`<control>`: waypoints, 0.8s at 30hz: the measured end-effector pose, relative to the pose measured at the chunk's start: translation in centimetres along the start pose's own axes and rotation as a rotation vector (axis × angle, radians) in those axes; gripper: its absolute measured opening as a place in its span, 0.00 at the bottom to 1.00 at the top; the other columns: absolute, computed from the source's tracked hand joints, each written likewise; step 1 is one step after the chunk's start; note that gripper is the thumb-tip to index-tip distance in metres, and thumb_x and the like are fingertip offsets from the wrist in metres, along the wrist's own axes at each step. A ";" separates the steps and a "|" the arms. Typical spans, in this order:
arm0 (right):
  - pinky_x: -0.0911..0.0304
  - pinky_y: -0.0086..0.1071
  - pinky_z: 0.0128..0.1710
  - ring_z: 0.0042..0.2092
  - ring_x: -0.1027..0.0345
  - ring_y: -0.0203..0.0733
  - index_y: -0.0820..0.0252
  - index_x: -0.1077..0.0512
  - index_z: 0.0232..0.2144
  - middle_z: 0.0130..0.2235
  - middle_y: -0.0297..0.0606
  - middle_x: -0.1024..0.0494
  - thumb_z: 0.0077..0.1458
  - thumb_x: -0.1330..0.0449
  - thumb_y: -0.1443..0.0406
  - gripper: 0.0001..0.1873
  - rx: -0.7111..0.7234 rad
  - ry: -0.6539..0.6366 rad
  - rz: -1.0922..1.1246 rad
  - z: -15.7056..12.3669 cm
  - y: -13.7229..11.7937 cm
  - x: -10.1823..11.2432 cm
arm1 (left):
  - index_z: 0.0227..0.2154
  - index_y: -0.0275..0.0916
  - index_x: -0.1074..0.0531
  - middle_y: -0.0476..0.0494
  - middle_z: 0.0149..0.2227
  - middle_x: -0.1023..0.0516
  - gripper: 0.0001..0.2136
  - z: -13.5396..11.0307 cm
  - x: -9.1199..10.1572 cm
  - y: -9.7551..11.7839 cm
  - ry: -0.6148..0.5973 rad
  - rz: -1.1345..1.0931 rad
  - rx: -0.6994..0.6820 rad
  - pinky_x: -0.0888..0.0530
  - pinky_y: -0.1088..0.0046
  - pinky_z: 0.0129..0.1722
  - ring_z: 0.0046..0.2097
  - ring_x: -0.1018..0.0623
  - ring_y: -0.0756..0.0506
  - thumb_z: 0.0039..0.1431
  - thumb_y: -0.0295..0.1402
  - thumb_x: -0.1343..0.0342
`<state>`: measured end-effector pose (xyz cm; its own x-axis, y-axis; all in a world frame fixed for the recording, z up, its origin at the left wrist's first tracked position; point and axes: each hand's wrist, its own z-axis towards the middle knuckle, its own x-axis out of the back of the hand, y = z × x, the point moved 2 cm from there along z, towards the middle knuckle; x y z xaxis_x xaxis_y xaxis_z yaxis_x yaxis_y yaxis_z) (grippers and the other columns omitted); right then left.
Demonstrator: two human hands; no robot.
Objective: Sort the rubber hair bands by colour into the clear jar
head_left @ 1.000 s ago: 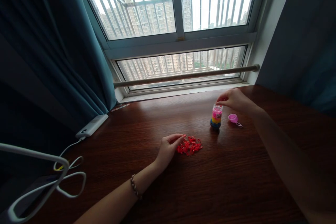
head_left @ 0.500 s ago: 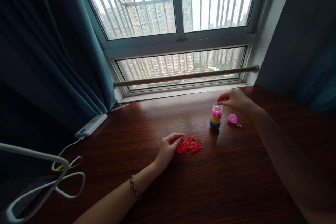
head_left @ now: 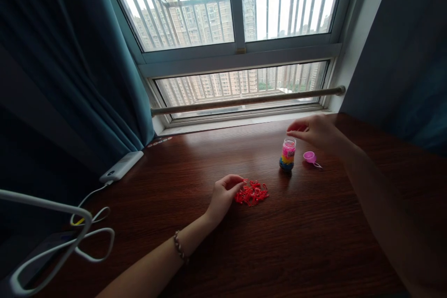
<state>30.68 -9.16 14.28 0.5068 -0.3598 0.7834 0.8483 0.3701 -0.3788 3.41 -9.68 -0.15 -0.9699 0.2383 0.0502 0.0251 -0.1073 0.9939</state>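
Observation:
A pile of small red rubber bands [head_left: 254, 194] lies on the brown wooden table. My left hand [head_left: 225, 194] rests at the pile's left edge, thumb and forefinger pinched on a red band. Behind and to the right stands an uncapped clear jar [head_left: 287, 154], upright, with pink, yellow and dark blue layers inside. Just above its mouth hovers my right hand [head_left: 312, 131], its fingertips drawn together; whatever they hold, if anything, is too small to make out. A pink lid with a loop [head_left: 309, 158] lies to the right of the jar.
At the back left, by the blue curtain [head_left: 132, 116], a white power bank [head_left: 121, 167] lies with a white cable [head_left: 94, 237] curling toward the front left. The window ledge and a metal rail [head_left: 251, 101] border the table's far side.
My right hand has shifted slightly up and to the left over the jar mouth. My left hand stays at the red pile, almost unmoved.

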 end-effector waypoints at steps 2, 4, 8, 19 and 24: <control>0.40 0.26 0.24 0.24 0.33 0.34 0.59 0.25 0.28 0.23 0.33 0.25 0.47 0.41 0.60 0.09 0.047 -0.039 0.084 -0.7 -2.0 -1.7 | 0.28 0.35 0.26 0.44 0.29 0.23 0.10 0.1 0.1 0.0 0.001 0.010 0.011 0.29 0.76 0.30 0.29 0.25 0.49 0.45 0.36 0.40; 0.41 0.26 0.25 0.25 0.33 0.33 0.60 0.25 0.27 0.24 0.34 0.25 0.49 0.43 0.61 0.09 0.098 -0.095 0.161 -1.8 -3.8 -4.7 | 0.29 0.35 0.26 0.44 0.29 0.23 0.10 0.3 0.4 -0.1 0.008 0.040 0.006 0.29 0.75 0.30 0.29 0.25 0.48 0.46 0.36 0.41; 0.40 0.27 0.29 0.29 0.34 0.34 0.60 0.26 0.26 0.27 0.36 0.26 0.52 0.45 0.66 0.08 0.171 -0.190 0.135 -4.9 -4.8 -11.9 | 0.30 0.36 0.25 0.42 0.31 0.23 0.10 0.9 1.1 -0.3 -0.020 0.291 -0.138 0.29 0.73 0.31 0.31 0.25 0.47 0.49 0.37 0.44; 0.39 0.34 0.42 0.41 0.36 0.41 0.59 0.28 0.35 0.36 0.39 0.26 0.52 0.44 0.66 0.08 0.199 -0.130 0.288 -7.4 -2.3 -16.2 | 0.34 0.39 0.26 0.44 0.35 0.25 0.07 1.8 2.3 0.2 -0.253 0.792 -0.389 0.32 0.72 0.41 0.39 0.28 0.47 0.52 0.29 0.47; 0.38 0.35 0.42 0.40 0.37 0.41 0.59 0.28 0.35 0.36 0.39 0.26 0.53 0.44 0.66 0.07 0.239 -0.141 0.285 -7.8 -2.7 -16.5 | 0.35 0.38 0.26 0.43 0.35 0.27 0.13 2.4 3.2 0.0 -0.290 0.799 -0.235 0.31 0.74 0.36 0.35 0.28 0.47 0.48 0.38 0.44</control>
<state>21.23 -10.91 -1.45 0.6766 -0.0991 0.7296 0.6084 0.6333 -0.4782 0.89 -6.62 0.29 -0.5829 0.2393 0.7765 0.5884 -0.5347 0.6065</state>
